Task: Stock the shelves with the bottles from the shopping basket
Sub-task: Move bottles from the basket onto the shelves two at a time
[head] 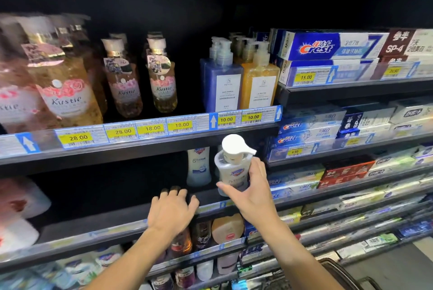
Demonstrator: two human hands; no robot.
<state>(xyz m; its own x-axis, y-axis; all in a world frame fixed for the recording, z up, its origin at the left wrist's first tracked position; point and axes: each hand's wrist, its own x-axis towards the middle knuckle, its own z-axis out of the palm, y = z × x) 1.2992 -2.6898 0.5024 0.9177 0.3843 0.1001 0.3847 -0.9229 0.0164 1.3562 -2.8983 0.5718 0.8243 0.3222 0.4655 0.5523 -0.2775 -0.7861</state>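
My right hand (254,192) grips a clear pump bottle with a white pump head (232,165), upright at the front edge of the middle shelf (117,217). Just behind and left of it stands a white bottle with a blue label (198,166) on that shelf. My left hand (172,210) rests palm down on the shelf's front edge, fingers curled over it and reaching into the dark shelf space. At the bottom right, part of the shopping basket (337,266) shows; its contents are hidden.
The upper shelf (140,147) holds Kustie bottles (161,79), a blue pump bottle (221,83) and an orange one (259,83). Toothpaste boxes (328,46) fill the shelves on the right. Pink refill packs (21,207) sit at left. More bottles (226,228) stand below.
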